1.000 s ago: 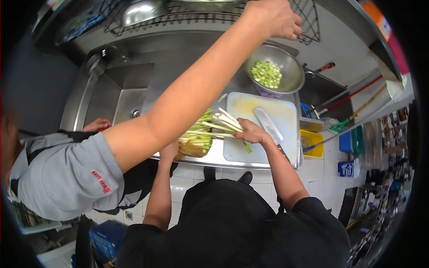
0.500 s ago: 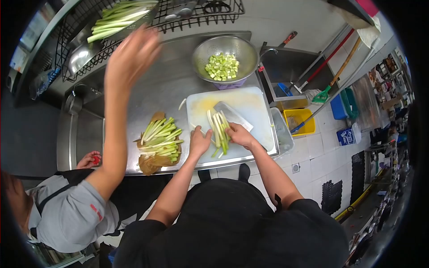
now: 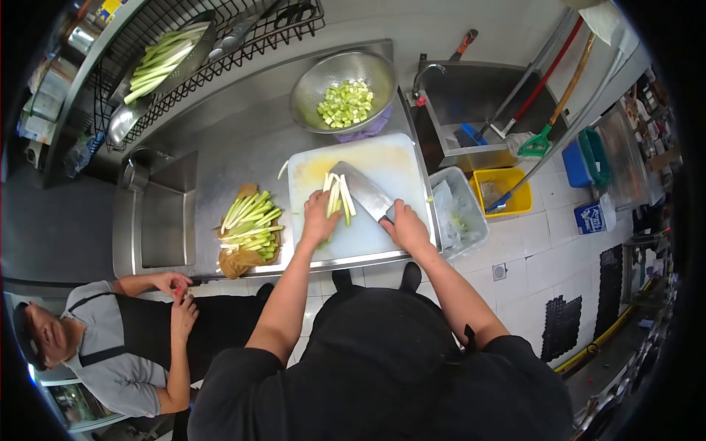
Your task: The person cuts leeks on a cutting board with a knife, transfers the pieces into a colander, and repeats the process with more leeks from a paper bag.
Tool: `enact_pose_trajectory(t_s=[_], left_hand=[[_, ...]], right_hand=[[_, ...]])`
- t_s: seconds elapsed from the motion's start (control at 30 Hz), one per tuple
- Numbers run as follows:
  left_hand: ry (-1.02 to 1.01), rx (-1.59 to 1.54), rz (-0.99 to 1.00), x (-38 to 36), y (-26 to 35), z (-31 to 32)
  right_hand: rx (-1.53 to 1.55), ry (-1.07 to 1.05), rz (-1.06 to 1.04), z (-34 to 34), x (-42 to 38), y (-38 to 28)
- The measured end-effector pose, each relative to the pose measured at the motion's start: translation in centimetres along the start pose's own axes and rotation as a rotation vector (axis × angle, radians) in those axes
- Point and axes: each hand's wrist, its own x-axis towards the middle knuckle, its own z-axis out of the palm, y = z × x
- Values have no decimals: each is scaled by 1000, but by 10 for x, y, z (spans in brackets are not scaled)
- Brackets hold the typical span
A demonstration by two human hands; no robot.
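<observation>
On the white cutting board lies a small bunch of pale green celery sticks, with my left hand closed around their lower left side. My right hand grips the handle of a broad-bladed knife. Its blade lies aslant on the board, just right of the sticks. A pile of longer celery sticks rests on brown paper to the left of the board. Behind the board stands a metal colander holding diced celery.
A co-worker stands at the left, hands together around something small and red. More stalks sit in a perforated container on the wire rack. To the right are a sink, a clear bin and a yellow bucket.
My right hand has let go of the celery sticks and taken hold of the knife handle. My left hand has moved onto the sticks. The co-worker's raised arm has come down from the rack.
</observation>
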Motion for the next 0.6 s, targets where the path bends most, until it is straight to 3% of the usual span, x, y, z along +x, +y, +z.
enact_pose_trajectory(t_s=[0.07,0.2,0.3,0.4,0.57,0.6], left_hand=[[-19,2,-3,0,2,-17],[-147,-129,33,9,-14,-33],[-89,88,-35,13,-15,-43],[81,177,-66,9,-19,-39],[137,264,-83,-1,-25,-14],[158,322,-94,-2,-23,-8]], right_hand=[[82,-180,-81,-20,-6,0],[3,-168,-141,-10,-13,8],[-90,38,-47,-14,-19,15],[-146,115,-33,-24,-19,20],[-264,191,-49,-2,-2,0],[-141,173,-90,-2,5,-15]])
